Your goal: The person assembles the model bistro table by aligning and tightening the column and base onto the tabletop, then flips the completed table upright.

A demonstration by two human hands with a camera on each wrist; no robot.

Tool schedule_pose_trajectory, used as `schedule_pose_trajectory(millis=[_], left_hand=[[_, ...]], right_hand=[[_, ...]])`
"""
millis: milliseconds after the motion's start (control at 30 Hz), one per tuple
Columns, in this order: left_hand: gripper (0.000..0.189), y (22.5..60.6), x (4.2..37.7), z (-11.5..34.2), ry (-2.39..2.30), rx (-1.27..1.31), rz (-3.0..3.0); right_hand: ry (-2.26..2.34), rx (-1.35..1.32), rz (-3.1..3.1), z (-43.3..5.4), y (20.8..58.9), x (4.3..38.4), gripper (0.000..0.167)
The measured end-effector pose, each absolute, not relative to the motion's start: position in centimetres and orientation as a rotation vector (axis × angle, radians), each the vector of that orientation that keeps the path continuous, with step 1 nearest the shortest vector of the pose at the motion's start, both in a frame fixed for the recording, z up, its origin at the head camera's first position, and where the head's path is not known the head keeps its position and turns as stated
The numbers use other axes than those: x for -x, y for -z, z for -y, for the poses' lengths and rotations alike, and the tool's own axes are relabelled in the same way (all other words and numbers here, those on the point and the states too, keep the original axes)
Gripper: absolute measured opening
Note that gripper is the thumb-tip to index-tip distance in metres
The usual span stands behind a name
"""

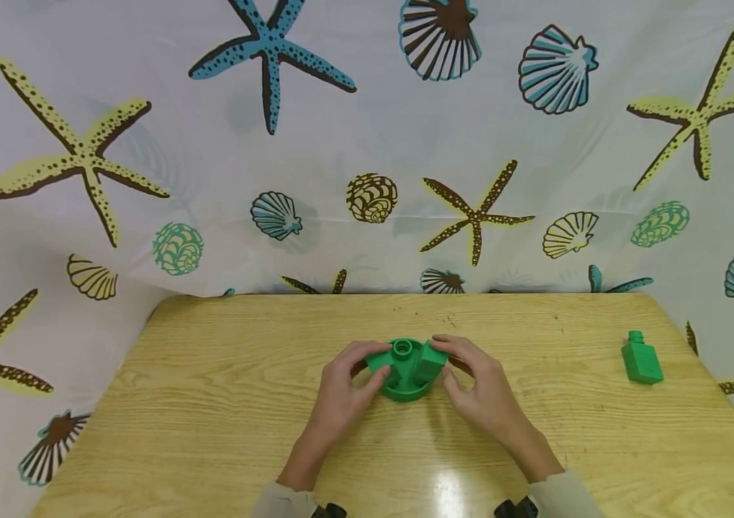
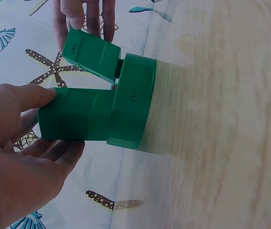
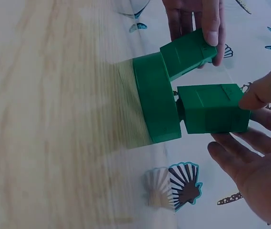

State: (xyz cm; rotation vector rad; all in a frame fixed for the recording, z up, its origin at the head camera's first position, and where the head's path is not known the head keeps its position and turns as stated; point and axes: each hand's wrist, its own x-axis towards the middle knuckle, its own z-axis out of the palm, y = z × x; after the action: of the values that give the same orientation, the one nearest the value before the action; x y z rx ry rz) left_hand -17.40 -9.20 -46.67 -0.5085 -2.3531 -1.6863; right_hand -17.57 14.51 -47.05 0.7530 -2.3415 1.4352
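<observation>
A round green base (image 1: 406, 394) stands on the table, with a short hollow peg (image 1: 402, 349) rising from its middle. My left hand (image 1: 344, 388) pinches a green block (image 2: 85, 114) at the base's left side, thumb and fingers on opposite faces. At the right side my right hand (image 1: 485, 388) holds a second green block (image 3: 214, 109) between thumb and fingers. Both blocks tilt outward from the base. In the right wrist view a narrow neck joins the right block to the base; the left block's lower end is hidden behind the rim.
Another green block (image 1: 642, 362) with a knobbed end lies at the table's right side. The wooden table (image 1: 224, 403) meets a white cloth (image 1: 315, 158) printed with starfish and shells at its back and sides.
</observation>
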Motion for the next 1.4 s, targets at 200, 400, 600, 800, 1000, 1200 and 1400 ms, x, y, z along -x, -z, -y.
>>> schedule_pose_trajectory(millis=[200, 400, 600, 800, 1000, 1200, 1400], left_hand=[[0.028, 46.7, 17.4, 9.2, 1.689, 0.512, 2.347], [0.029, 46.6, 17.4, 9.4, 1.69, 0.501, 2.381], [0.029, 46.6, 17.5, 9.5, 1.68, 0.5, 2.396], [0.028, 46.8, 17.5, 9.3, 1.687, 0.516, 2.386], [0.028, 46.8, 17.4, 9.3, 1.696, 0.519, 2.377], [0.028, 46.8, 17.4, 9.3, 1.698, 0.53, 2.369], [0.027, 46.8, 17.3, 9.5, 1.695, 0.549, 2.358]], right_hand=[[-1.472, -0.761, 2.351, -14.6, 47.0, 17.7, 0.029], [-1.505, -0.796, 2.346, -14.5, 46.9, 17.7, 0.031], [-1.42, -0.769, 2.358, -14.1, 46.9, 17.8, 0.03], [-1.31, -0.79, 2.386, -13.6, 46.6, 17.6, 0.027], [-1.369, -0.768, 2.417, -13.2, 46.6, 17.8, 0.021], [-1.324, -0.75, 2.414, -13.0, 46.8, 18.1, 0.02], [-1.294, -0.683, 2.448, -12.6, 46.7, 18.3, 0.021]])
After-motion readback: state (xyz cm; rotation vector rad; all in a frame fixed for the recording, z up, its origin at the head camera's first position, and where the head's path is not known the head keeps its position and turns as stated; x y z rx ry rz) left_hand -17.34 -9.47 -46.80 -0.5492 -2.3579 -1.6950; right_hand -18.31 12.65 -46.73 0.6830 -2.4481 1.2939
